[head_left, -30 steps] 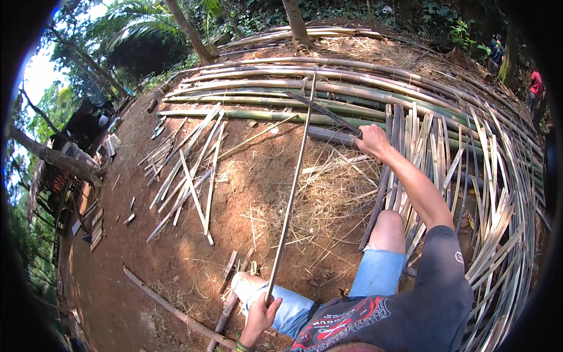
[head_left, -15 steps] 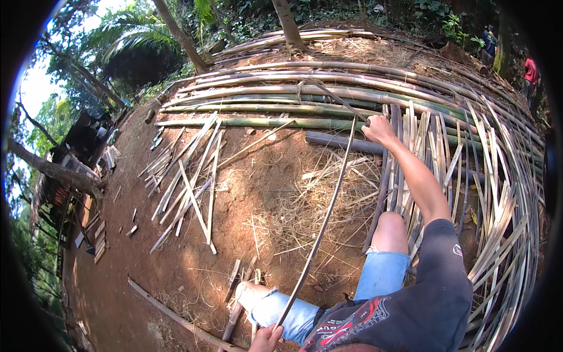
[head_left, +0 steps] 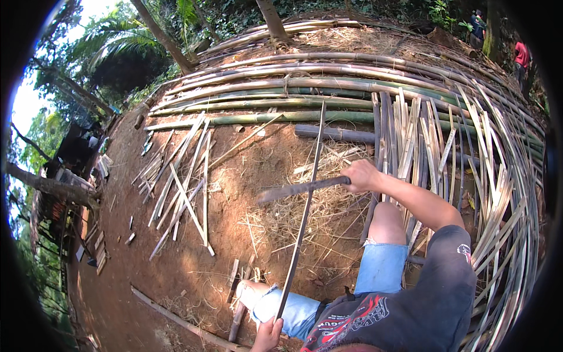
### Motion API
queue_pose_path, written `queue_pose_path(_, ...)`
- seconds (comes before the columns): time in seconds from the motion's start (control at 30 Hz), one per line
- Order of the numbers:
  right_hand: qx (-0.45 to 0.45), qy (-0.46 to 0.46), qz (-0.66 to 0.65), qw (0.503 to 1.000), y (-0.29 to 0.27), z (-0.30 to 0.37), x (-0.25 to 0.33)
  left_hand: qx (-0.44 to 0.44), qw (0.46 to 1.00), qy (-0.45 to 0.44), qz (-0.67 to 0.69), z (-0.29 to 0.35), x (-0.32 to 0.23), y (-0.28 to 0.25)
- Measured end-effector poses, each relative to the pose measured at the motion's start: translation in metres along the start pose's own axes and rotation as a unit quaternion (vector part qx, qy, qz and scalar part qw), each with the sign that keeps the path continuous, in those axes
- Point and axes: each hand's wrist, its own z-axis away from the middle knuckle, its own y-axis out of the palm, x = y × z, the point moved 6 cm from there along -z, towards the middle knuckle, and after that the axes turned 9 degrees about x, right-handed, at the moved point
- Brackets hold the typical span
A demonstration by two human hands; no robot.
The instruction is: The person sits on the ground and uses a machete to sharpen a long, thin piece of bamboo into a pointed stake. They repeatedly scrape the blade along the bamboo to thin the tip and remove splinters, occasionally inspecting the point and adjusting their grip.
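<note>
My right hand (head_left: 359, 175) is closed round the handle of a machete (head_left: 280, 192), whose dark blade points left. In the picture the blade crosses a long, narrow bamboo strip (head_left: 299, 240); whether they touch I cannot tell. Down at the lower edge, my left hand (head_left: 268, 333) grips the near end of this strip beside my left knee. The strip slants up and away, its far end reaching the green bamboo poles (head_left: 246, 119). Thin pale shavings (head_left: 293, 220) litter the soil beneath the blade.
Split bamboo slats (head_left: 434, 141) lie in a dense pile along my right side. A looser group of slats (head_left: 182, 188) is on the ground at left. One thin pole (head_left: 187, 326) rests near the lower edge. Two people stand far off at upper right.
My right hand has swung the machete down and nearer from above the green poles, bringing its blade across the strip. My left hand still holds the strip's near end. The view has shifted slightly.
</note>
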Motion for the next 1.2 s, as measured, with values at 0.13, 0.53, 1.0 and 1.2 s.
queue_pose_path(0.13,-0.127,0.290,-0.030,0.948,-0.035,0.022,-0.158,-0.026,0.999,0.037,0.001,0.010,0.028,0.029)
queue_pose_path(0.53,-0.233,0.188,-0.530,0.794,-0.002,-0.004,-0.035,-0.131,0.963,0.134,0.192,-0.003,-0.024,-0.020)
queue_pose_path(1.0,-0.347,0.104,-0.473,0.803,-0.113,-0.069,-0.033,0.241,0.819,0.068,0.517,-0.042,-0.004,0.028)
queue_pose_path(1.2,-0.481,0.200,-0.328,0.788,-0.156,-0.040,-0.080,0.256,0.795,0.040,0.549,-0.037,0.019,0.056)
